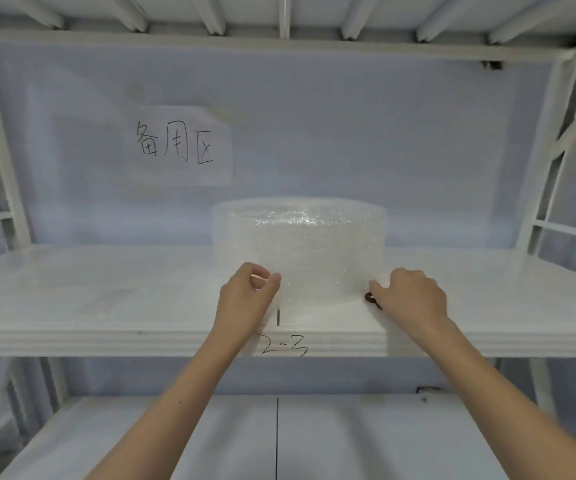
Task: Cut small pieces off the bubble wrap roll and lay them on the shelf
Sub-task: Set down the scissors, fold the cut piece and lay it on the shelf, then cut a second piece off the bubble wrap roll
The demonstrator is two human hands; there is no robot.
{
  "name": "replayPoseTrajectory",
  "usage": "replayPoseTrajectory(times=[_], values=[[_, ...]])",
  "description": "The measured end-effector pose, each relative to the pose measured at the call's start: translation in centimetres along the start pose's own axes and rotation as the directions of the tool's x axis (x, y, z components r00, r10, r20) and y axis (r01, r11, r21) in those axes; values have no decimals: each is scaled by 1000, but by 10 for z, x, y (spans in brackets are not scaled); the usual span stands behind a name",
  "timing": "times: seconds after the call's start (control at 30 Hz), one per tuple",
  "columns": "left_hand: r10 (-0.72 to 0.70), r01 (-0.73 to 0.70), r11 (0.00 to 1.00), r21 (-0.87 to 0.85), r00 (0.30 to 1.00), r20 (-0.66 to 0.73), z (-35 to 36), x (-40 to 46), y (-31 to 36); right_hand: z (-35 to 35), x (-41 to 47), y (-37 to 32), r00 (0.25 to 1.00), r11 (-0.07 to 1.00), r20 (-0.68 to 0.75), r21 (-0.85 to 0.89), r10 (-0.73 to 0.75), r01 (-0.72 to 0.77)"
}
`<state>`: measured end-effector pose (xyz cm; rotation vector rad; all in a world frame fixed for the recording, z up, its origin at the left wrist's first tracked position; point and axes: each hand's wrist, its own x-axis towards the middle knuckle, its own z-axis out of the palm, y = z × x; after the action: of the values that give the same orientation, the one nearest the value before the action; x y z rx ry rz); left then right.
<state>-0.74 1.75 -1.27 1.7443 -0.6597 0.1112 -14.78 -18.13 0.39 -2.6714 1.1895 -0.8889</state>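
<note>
**Both hands at the near edge of the bubble wrap**

Left fingers point(268, 279) curled in, thumb and forefinger pinched on the left near edge of a loose bubble wrap sheet point(317, 282). Left hand point(245, 299) just above the white shelf point(106, 299), wrist crossing its front lip. Right fingers point(381, 287) bent down at the sheet's right near edge, tips touching or nearly touching the plastic; firm grip or mere rest impossible to tell. Right hand point(413, 296) knuckles-up, partly covering a small dark object point(371, 299) at the thumb side, too hidden to identify. Both forearms bare, reaching up from the near bottom of the view.

Between the hands, clear bubbled sheet hanging down from the bubble wrap roll point(298, 233) to the shelf board. Roll standing on end, mid-shelf, slightly right of centre, just beyond the hands. Black line on the shelf board below the sheet, handwritten "2-3" point(284, 348) on the front lip beneath it.

Farther back, pale backing wall with a paper sign point(179, 145) bearing three handwritten characters, up and left of the roll. White metal frame uprights at far left and right, ribbed underside of another shelf overhead, a lower shelf point(348, 438) near the bottom.
</note>
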Motion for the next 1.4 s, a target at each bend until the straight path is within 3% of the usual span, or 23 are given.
replayPoseTrajectory(times=[0.13,0.3,0.57,0.67,0.73,0.77,0.83,0.93,1.03,1.17,1.4], values=[[-56,56,998,-29,998,-19,-4,2,-3,6,9,13,987,995,143,-80,76,-65],[-3,4,1000,-28,999,45,-13,3,-7,-16,17,13,933,988,328,-103,147,-119],[-22,22,1000,-11,998,66,-13,-1,-9,-41,10,23,888,979,428,-180,169,-100],[-21,22,1000,-12,997,80,-15,-5,-7,-49,7,31,901,987,405,-102,158,-127],[-21,23,1000,-20,996,92,-17,-7,-7,-55,4,41,914,976,383,104,136,-189],[-25,28,999,-21,995,98,-18,-8,-7,-58,1,46,912,935,395,269,114,-233],[-40,42,999,-12,992,118,-20,-9,-7,-63,-13,52,892,737,452,592,30,-325],[-55,55,998,9,985,165,-22,-10,-7,-55,-46,42,826,473,542,775,-155,-419],[-48,45,999,20,982,184,-24,-12,-8,-30,-78,22,723,297,617,786,-311,-543],[-38,35,999,17,979,201,-26,-16,-5,3,-111,-3,597,256,683,721,-421,-644],[-48,57,998,-35,977,208,-26,-20,6,34,-140,-17,476,132,694,628,-540,-766]])
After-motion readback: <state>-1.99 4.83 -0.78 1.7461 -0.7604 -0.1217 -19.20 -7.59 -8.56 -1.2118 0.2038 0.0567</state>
